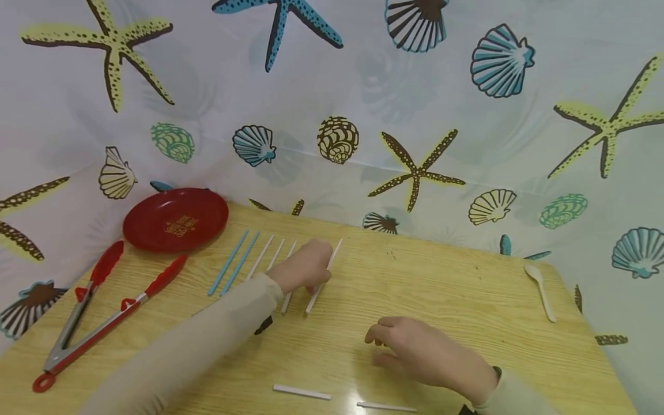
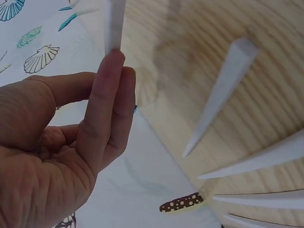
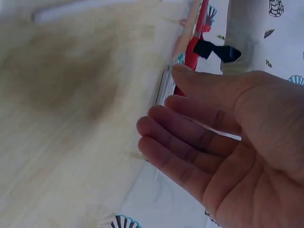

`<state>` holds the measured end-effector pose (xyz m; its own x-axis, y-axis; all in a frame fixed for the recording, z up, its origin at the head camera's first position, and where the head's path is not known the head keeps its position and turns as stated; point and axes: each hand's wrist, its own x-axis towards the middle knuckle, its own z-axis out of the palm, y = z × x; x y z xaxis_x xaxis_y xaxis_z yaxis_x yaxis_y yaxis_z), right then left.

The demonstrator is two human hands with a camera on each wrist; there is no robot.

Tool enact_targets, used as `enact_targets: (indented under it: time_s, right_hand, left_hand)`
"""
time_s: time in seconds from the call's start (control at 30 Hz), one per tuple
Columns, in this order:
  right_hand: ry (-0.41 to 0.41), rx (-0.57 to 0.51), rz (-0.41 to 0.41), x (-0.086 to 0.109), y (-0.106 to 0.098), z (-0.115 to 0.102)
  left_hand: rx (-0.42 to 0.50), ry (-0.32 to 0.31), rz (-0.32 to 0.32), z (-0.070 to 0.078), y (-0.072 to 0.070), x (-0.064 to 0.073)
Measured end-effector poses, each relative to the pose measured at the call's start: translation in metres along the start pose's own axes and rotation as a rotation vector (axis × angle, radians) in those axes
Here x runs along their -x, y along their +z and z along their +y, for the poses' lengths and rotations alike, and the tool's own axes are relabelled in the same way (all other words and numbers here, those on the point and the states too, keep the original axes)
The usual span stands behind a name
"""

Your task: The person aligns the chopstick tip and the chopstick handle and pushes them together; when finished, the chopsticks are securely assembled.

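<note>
My left hand [image 1: 306, 266] reaches over a row of thin white sticks on the wooden table. In the left wrist view, its fingertips pinch the end of one white stick [image 2: 114, 26]; the thumb tip is hidden behind the fingers. Beside it lies another white stick [image 2: 221, 90], with several more fanning off to the right. Over the table's front part hovers my right hand [image 1: 415, 349], fingers loosely bent and holding nothing. Nearest to it are a short white stick [image 1: 302, 392] and a thin pale stick [image 1: 386, 407] at the front.
Two light blue sticks [image 1: 240, 262] lie left of the white ones. Farther left are a red oval plate [image 1: 207, 227] and red-tipped tongs [image 1: 104, 329], spread wide. A white spoon [image 1: 542, 291] lies at the right. Behind the table hangs a seashell-print cloth [image 1: 321, 190].
</note>
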<state>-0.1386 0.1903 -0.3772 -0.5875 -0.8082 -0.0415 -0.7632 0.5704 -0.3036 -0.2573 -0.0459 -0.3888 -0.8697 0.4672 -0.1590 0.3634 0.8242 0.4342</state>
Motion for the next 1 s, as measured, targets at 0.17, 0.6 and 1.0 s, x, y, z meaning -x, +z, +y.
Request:
enact_targets:
  time_s: [0.17, 0.6, 1.0]
  right_hand:
    - [0.016, -0.022, -0.077, 0.009, 0.011, -0.012]
    - [-0.055, 0.086, -0.192, 0.02, 0.025, -0.021]
    - [0.016, 0.107, -0.251, 0.016, 0.029, -0.024]
  left_hand:
    - [-0.028, -0.053, -0.026, -0.006, 0.006, 0.001]
    - [0.049, -0.131, 0.002, -0.015, 0.014, 0.0]
    - [0.025, -0.159, 0.009, -0.014, 0.016, -0.005]
